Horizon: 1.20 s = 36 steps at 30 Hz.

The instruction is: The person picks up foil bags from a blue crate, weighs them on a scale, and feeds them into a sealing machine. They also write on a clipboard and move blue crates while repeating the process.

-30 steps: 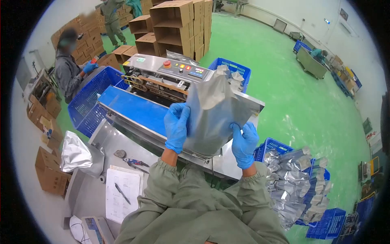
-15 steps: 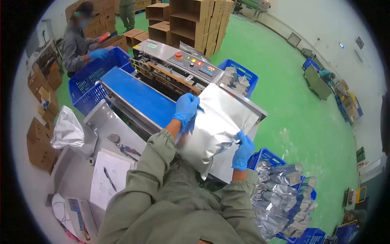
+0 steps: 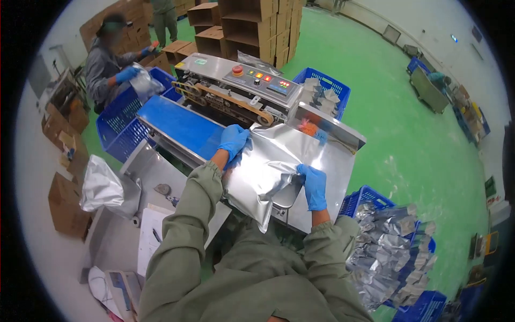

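Note:
A silver foil bag (image 3: 265, 166) hangs between my two gloved hands in front of the band sealing machine (image 3: 236, 80). My left hand (image 3: 234, 141), in a blue glove, is closed on the bag's upper left edge near the blue conveyor belt (image 3: 179, 126). At the bag's right edge my right hand (image 3: 313, 187) pinches the foil, its fingers bent. The bag's top edge lies close to the machine's right end, and its lower corner points toward my body. Under and right of it is a steel side plate (image 3: 335, 172).
Left, a steel table (image 3: 115, 241) holds another foil bag (image 3: 107, 185), papers (image 3: 152, 231) and a pen. Blue crates (image 3: 370, 198) with stacked foil bags stand at lower right. A co-worker (image 3: 107, 64) holds a foil bag over a blue crate. Cardboard boxes (image 3: 252, 32) are stacked behind.
The bag and both hands have shifted slightly left, with the bag lying flatter beside the machine's end. An orange item on the steel plate is uncovered. The co-worker now holds a foil bag.

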Each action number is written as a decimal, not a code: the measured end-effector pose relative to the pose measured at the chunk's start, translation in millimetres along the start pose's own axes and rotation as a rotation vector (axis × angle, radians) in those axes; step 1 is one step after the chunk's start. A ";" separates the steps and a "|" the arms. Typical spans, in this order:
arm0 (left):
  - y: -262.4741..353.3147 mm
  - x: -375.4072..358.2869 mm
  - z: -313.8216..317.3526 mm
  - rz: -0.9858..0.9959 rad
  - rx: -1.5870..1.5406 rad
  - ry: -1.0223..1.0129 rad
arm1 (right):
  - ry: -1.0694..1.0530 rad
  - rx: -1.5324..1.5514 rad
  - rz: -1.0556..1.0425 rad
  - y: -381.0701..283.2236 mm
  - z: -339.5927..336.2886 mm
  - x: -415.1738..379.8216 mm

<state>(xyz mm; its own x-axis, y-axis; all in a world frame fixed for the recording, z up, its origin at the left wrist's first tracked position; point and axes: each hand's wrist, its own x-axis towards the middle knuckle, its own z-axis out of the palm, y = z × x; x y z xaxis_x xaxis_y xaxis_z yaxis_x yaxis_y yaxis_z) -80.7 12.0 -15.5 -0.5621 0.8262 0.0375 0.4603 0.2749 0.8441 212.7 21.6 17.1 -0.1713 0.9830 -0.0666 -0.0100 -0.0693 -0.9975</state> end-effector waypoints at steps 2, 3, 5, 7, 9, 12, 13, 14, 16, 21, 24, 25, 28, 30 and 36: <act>-16.9 13.5 -11.4 0.006 -0.009 -0.020 | -0.198 -0.119 0.099 -1.3 5.9 8.4; -20.5 17.4 -19.6 0.015 0.058 -0.022 | -0.243 -0.166 0.065 7.1 10.1 16.0; -18.1 14.2 -37.5 -0.058 0.026 -0.050 | -0.264 -0.138 0.065 8.3 24.8 19.8; -25.5 20.7 -57.1 -0.065 0.076 0.040 | -0.308 -0.062 0.050 7.7 44.6 19.2; -1.3 -2.2 -76.2 0.038 0.133 0.128 | -0.295 -0.094 0.039 11.6 63.8 22.6; 15.7 -29.2 -94.9 0.076 0.053 0.195 | -0.275 -0.161 -0.050 43.3 99.0 40.0; 21.8 -37.6 -98.3 0.186 0.088 0.238 | -0.261 -0.155 -0.087 46.8 110.9 40.5; 26.9 -48.1 -99.3 0.295 0.120 0.272 | -0.242 -0.152 -0.119 51.0 121.5 40.4; 55.2 -83.9 -94.3 0.391 0.122 0.232 | -0.124 -0.829 -0.879 63.5 131.0 40.6; 83.3 -147.7 -55.6 0.363 -0.046 -0.087 | -0.170 -0.407 -0.525 37.6 21.1 -46.7; 66.8 -168.1 -27.5 0.341 -0.118 -0.133 | 0.018 -0.386 -0.211 44.4 -102.7 -99.8; 71.8 -176.0 -17.2 0.325 -0.139 -0.131 | 0.136 -0.425 -0.321 61.4 -150.7 -114.5; 59.4 -177.1 2.7 0.301 -0.166 -0.182 | 0.636 -0.836 0.218 89.8 -280.9 -174.0; 73.7 -185.6 18.1 0.312 -0.206 -0.166 | 0.707 -1.154 0.403 93.6 -328.8 -211.9; 96.7 -199.0 46.9 0.400 -0.297 -0.280 | 0.298 -1.202 0.516 193.3 -382.0 -271.9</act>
<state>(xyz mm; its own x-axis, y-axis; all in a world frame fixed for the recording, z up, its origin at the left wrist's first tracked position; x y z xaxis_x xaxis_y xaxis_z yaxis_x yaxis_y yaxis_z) 107.9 -102.8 33.6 -0.1616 0.9475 0.2759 0.3644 -0.2025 0.9089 633.6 -194.1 -166.0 0.3282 0.8998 -0.2874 0.8823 -0.4007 -0.2470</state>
